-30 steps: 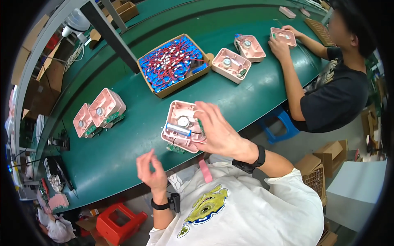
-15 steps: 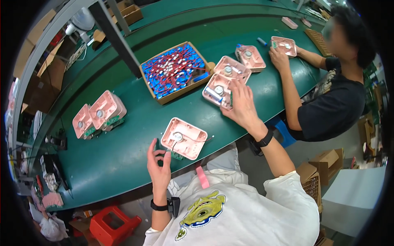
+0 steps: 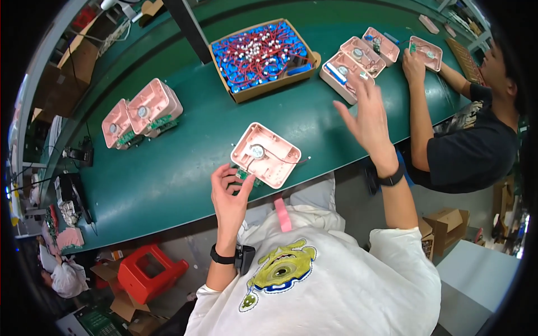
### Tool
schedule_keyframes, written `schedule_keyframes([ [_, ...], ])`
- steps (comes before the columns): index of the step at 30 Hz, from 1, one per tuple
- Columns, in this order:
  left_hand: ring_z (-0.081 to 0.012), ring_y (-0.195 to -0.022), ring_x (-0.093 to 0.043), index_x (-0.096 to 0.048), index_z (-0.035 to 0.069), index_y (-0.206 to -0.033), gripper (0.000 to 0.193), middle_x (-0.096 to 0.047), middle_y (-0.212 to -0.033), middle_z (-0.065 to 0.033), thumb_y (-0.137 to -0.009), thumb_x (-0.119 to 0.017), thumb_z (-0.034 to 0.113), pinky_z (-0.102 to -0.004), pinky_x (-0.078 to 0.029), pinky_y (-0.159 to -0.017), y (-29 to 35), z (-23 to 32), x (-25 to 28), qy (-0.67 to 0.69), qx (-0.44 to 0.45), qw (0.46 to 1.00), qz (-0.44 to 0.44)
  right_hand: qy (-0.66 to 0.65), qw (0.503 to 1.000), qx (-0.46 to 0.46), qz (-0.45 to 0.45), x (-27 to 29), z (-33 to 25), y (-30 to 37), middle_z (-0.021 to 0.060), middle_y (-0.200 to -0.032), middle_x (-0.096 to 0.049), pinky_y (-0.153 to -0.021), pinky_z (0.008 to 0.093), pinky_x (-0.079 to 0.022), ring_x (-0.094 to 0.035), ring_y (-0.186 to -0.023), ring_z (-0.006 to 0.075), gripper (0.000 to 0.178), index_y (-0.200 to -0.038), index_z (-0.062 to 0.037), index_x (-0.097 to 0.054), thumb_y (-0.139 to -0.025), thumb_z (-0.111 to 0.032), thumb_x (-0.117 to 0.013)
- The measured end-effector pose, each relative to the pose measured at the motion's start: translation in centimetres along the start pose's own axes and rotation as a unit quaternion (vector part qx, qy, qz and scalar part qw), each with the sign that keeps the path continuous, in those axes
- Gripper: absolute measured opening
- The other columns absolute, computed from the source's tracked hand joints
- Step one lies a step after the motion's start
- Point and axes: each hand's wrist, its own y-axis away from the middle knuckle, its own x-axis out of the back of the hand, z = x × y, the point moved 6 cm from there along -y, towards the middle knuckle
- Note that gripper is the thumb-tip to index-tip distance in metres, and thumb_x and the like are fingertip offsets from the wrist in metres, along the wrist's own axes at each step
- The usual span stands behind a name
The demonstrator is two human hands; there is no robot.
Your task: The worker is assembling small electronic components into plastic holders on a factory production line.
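Observation:
A pink plastic housing (image 3: 283, 173) lies open side up before me, with a round speaker (image 3: 256, 152) and a thin cable inside. Its green circuit board (image 3: 245, 175) sticks out at the near left edge, pinched between the thumb and curled fingers of my left hand (image 3: 228, 193). My right hand (image 3: 371, 120) is raised, empty, fingers stretched and thumb apart. Its fingertips overlap another pink housing (image 3: 332, 84), which holds a blue cylindrical battery (image 3: 335, 73); whether they touch it I cannot tell.
A cardboard box (image 3: 268, 89) of blue batteries with red wires stands at the back. Stacked pink housings (image 3: 151, 103) with boards sit left. More housings (image 3: 374, 60) are at the right, where a co-worker's hand (image 3: 413, 70) holds one. A red stool (image 3: 147, 274) stands below the table edge.
My right hand has drawn back from the battery-holding housing and opened. My left hand has closed in on the circuit board of the near housing. The whole view has shifted.

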Motion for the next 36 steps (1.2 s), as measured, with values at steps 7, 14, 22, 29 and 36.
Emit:
schedule_keyframes([
  [7, -0.0067, -0.082, -0.062, -0.053, -0.001, -0.124, 0.046, -0.067, -0.105, -0.006, -0.09, -0.083, 0.003, -0.0212, -0.052, -0.059, -0.8, -0.2, -1.3, 0.005, 0.076, 0.996, -0.039, -0.396, 0.831, -0.125, -0.37, -2.3, -6.3, 6.7, 0.006, -0.09, -0.076, -0.069, 0.0261, -0.055, -0.07, -0.078, 0.0101, 0.032, -0.12, 0.0027, -0.069, -0.093, -0.01, -0.079],
  [14, -0.0065, -0.083, -0.06, -0.057, -0.001, -0.116, 0.038, -0.066, -0.101, -0.0045, -0.089, -0.084, 0.003, -0.0193, -0.049, -0.066, -2.3, -0.7, -1.9, 0.054, 0.022, 0.998, -0.03, -0.508, 0.846, -0.084, -0.137, -0.9, -8.6, 5.0, 0.0117, -0.103, -0.075, -0.063, 0.0258, -0.057, -0.07, -0.078, 0.0124, 0.02, -0.117, 0.0064, -0.067, -0.1, -0.003, -0.069],
  [22, -0.0064, -0.087, -0.06, -0.058, -0.002, -0.116, 0.034, -0.064, -0.099, -0.0035, -0.091, -0.08, 0.001, -0.0198, -0.049, -0.068, -3.0, 0.0, -2.9, 0.088, -0.015, 0.995, -0.041, -0.732, 0.628, -0.201, -0.171, -3.6, -12.0, 2.9, 0.0195, -0.103, -0.074, -0.06, 0.029, -0.061, -0.074, -0.077, 0.0198, 0.015, -0.114, 0.0105, -0.063, -0.102, 0.0, -0.063],
  [29, -0.008, -0.094, -0.062, -0.058, -0.002, -0.117, 0.032, -0.064, -0.104, -0.0037, -0.091, -0.078, -0.004, -0.0201, -0.053, -0.079, -3.3, -0.1, -2.9, 0.071, 0.007, 0.996, -0.061, -0.728, 0.635, -0.2, -0.162, -4.5, -12.3, 2.3, 0.0163, -0.097, -0.074, -0.059, 0.028, -0.06, -0.074, -0.078, 0.0194, 0.016, -0.114, 0.0098, -0.067, -0.102, -0.001, -0.065],
  [36, -0.007, -0.092, -0.061, -0.059, -0.002, -0.117, 0.029, -0.064, -0.102, -0.0033, -0.093, -0.077, -0.002, -0.0199, -0.053, -0.078, -2.9, 0.6, -2.8, 0.052, 0.024, 0.996, -0.074, -0.714, 0.644, -0.204, -0.182, -4.0, -12.0, 2.4, 0.0128, -0.095, -0.074, -0.061, 0.0268, -0.058, -0.072, -0.074, 0.0161, 0.015, -0.112, 0.0077, -0.072, -0.102, -0.002, -0.066],
])
